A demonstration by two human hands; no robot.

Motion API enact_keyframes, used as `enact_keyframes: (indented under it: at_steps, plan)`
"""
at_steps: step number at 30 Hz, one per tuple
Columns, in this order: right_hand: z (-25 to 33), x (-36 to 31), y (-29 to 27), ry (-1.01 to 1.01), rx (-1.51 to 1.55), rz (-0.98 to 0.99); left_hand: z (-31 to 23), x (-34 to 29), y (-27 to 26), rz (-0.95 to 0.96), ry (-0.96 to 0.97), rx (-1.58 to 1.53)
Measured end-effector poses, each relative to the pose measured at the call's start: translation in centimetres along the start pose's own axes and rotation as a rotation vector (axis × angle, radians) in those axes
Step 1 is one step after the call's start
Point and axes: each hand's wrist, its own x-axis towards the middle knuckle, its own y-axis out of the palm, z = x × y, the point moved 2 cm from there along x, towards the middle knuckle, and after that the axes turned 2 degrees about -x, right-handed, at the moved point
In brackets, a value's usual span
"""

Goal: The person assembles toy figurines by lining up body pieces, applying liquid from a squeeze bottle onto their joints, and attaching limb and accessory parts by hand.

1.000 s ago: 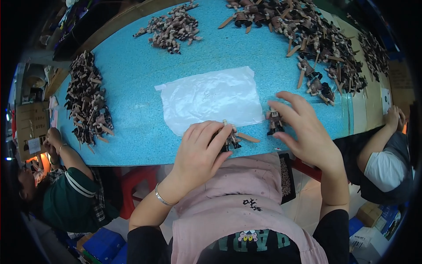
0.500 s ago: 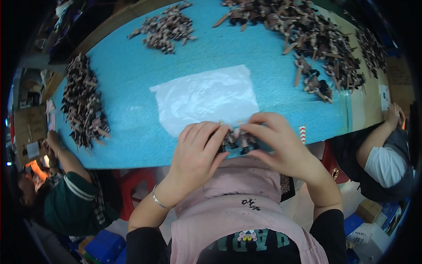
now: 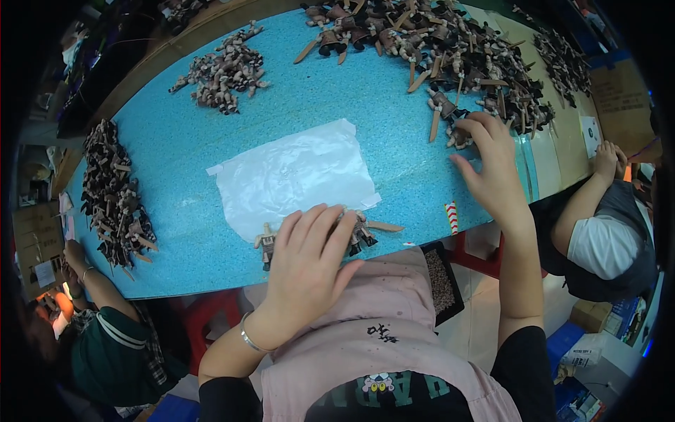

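My left hand [image 3: 306, 257] lies palm down at the table's front edge, fingers stretched out over small brown and black toy figures. One toy figure [image 3: 266, 247] pokes out on its left side, and another figure [image 3: 362, 233] with a tan blade-like piece shows by its fingertips; what is under the palm is hidden. My right hand [image 3: 490, 165] reaches to the near edge of the big figure pile [image 3: 478, 60], thumb and fingers apart. Its fingertips are at a loose figure [image 3: 460, 133]. A crinkled white sheet [image 3: 295, 176] lies beyond my left hand.
Another figure heap [image 3: 116, 197] lies at the left end of the blue table [image 3: 190, 260], with a paler parts heap [image 3: 225, 74] at the far left. A red-and-white striped strip [image 3: 451, 218] sits near the front edge. Co-workers' arms [image 3: 105, 281] [image 3: 587, 190] rest at both sides.
My right hand has left the figures at the front edge and moved right and away to the big pile. My left hand stays over the figures. The view has shifted somewhat.
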Motion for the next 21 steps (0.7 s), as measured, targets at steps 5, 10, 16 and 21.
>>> enact_keyframes:
  at_steps: [5,10,16,21]
  plan:
    - [-0.3,1.0,0.8,-0.048,-0.081,0.036,-0.4,0.3,1.2,0.013,-0.052,0.040]
    - [-0.1,0.7,0.3,-0.116,0.042,-0.086,-0.4,0.3,1.7,-0.015,-0.062,0.003]
    - [5.3,-1.3,-0.1,0.151,0.797,0.027,-0.4,0.2,1.5,-0.014,-0.056,0.020]
    - [7.3,-2.8,1.7,0.110,0.726,0.306,-0.4,0.4,1.5,-0.003,-0.063,0.014]
